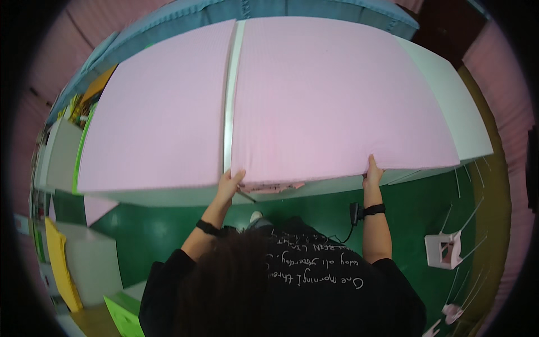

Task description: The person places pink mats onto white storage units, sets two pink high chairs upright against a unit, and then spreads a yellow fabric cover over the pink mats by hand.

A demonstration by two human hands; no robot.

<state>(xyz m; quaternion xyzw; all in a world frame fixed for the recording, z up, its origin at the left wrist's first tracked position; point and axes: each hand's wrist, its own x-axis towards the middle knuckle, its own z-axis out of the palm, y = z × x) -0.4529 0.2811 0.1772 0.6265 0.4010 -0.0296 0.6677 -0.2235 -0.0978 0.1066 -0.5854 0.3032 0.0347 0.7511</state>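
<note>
A large pink cloth [325, 101], finely ribbed, is spread over a white table. My left hand [229, 184] grips its front left corner beside the pale gap, thumb on top. Farther right along the same front edge, my right hand [373, 172] pinches the cloth, thumb up and the other fingers mostly hidden below the edge. Slight creases run out from the right thumb. A bit of bunched pink fabric [275, 187] hangs under the front edge between my hands. Left of the gap lies a second pink cloth [157, 118], flat and untouched.
Bare white tabletop [449, 84] shows at the right end, and a pale strip [230, 106] parts the two cloths. Blue fabric [314, 9] lines the far side. A pink stool [442, 251] stands on the green floor [168, 230] at right; yellow-edged furniture [63, 264] stands at left.
</note>
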